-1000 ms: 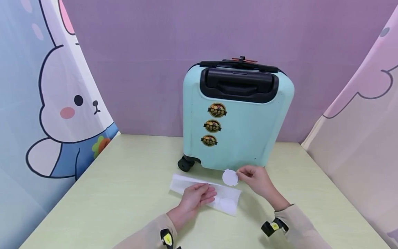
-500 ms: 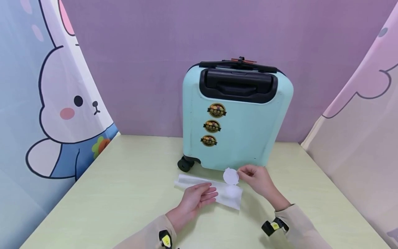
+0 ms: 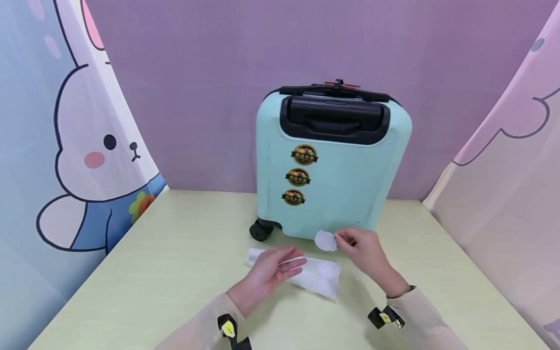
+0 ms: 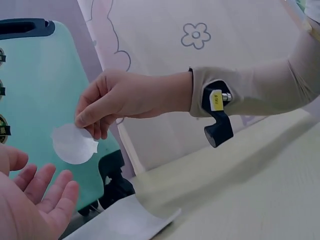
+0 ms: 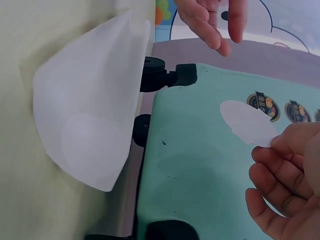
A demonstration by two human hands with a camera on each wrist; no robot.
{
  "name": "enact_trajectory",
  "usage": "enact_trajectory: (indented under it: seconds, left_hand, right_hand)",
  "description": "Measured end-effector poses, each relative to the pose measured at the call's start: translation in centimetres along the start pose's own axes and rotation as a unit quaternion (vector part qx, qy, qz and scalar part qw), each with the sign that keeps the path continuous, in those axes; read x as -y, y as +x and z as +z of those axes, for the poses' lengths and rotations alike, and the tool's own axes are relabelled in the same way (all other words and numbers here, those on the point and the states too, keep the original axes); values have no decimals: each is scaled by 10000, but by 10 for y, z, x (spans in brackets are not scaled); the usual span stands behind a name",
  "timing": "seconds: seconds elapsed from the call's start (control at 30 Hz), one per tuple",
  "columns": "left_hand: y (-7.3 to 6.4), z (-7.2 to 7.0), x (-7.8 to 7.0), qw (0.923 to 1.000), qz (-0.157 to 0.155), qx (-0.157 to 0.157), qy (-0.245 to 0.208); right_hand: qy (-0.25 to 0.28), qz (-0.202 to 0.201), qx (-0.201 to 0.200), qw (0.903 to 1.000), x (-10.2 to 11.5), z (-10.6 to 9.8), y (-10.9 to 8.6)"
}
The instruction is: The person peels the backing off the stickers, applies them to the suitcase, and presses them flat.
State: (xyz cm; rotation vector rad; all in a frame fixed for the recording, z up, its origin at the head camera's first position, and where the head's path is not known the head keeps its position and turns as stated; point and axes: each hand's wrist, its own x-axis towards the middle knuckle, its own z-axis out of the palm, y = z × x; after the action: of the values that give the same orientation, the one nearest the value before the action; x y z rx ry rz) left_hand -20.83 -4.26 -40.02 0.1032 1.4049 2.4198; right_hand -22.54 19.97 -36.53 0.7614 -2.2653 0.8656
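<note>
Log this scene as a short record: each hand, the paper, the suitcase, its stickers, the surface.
Right hand: pinches a white disc by its edge
Left hand: holds nothing, fingers loosely extended
Paper: white sheet, in front of the suitcase
Suitcase: light teal suitcase, upright, black recessed handle near the top
Stickers: three round dark-and-gold stickers, in a column below the handle
Surface: pale table
</note>
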Motion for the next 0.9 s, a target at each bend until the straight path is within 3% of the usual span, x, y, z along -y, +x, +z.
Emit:
enact_trajectory:
  seconds: [0.2, 0.37, 0.5, 0.67, 0.9]
  left_hand:
    - [0, 5, -11, 10000, 9, 68, -58]
    - [-1, 9, -18, 9999, -2, 123, -73]
    - [-1, 13, -24, 9998, 14, 190, -88]
    - [0, 16, -28, 9997, 5, 226, -2]
    - [2, 20, -32, 9996, 0, 243, 151]
  right_hand:
    - [-511, -928, -295, 9939, 7, 0, 5]
    - [-784, -1775, -684, 9786, 12, 0, 10]
    - [-1081, -2447, -1051, 9578, 18, 1, 14]
    - [-1341, -3288, -1420, 9240, 25, 2, 21]
    - [-1665, -3953, -1582, 8894, 29, 4, 23]
